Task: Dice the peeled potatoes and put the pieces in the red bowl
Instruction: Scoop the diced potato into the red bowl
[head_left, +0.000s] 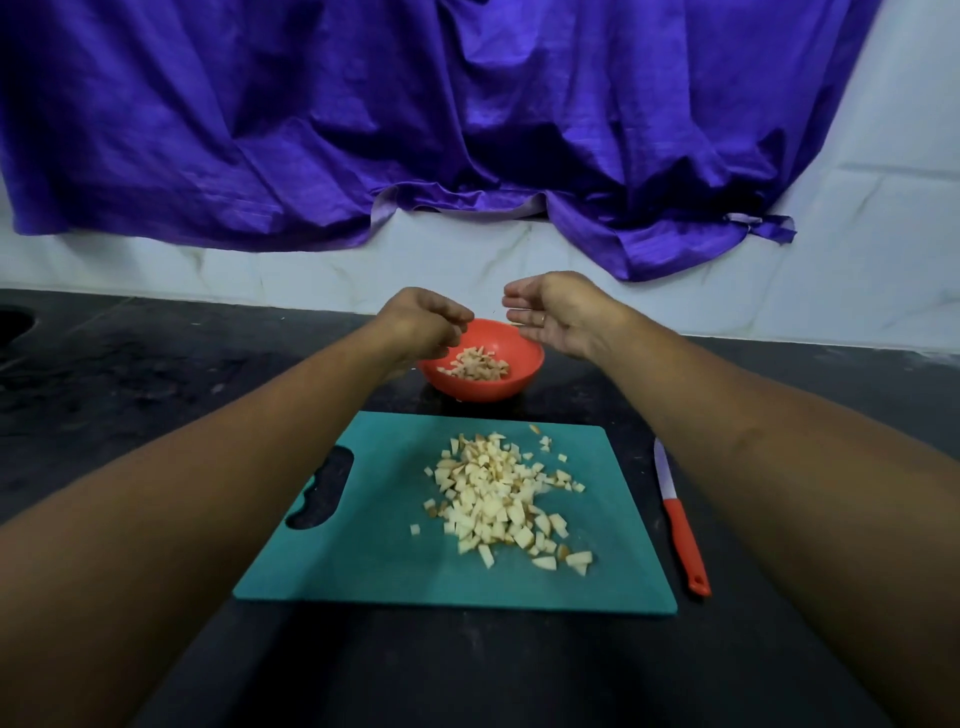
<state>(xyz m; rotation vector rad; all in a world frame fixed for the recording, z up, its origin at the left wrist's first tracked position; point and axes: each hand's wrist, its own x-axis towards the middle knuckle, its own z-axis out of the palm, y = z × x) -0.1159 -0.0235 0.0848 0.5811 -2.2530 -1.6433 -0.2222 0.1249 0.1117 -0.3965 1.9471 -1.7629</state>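
A red bowl (514, 364) stands on the dark counter beyond the teal cutting board (374, 545) and holds several diced potato pieces (475, 365). A larger heap of diced potato (506, 499) lies in the middle of the board. My left hand (421, 325) hovers over the bowl's left rim, fingers loosely curled downward, holding nothing I can see. My right hand (558, 317) is over the bowl's right rim, palm turned inward, fingers straight and relaxed. A knife (680, 519) with a white blade and red handle lies on the counter right of the board.
A dark counter (156, 395) stretches left and right of the board. A white tiled wall rises behind the bowl, with purple cloth (467, 119) draped over it. A dark round opening (13, 325) sits at the far left edge.
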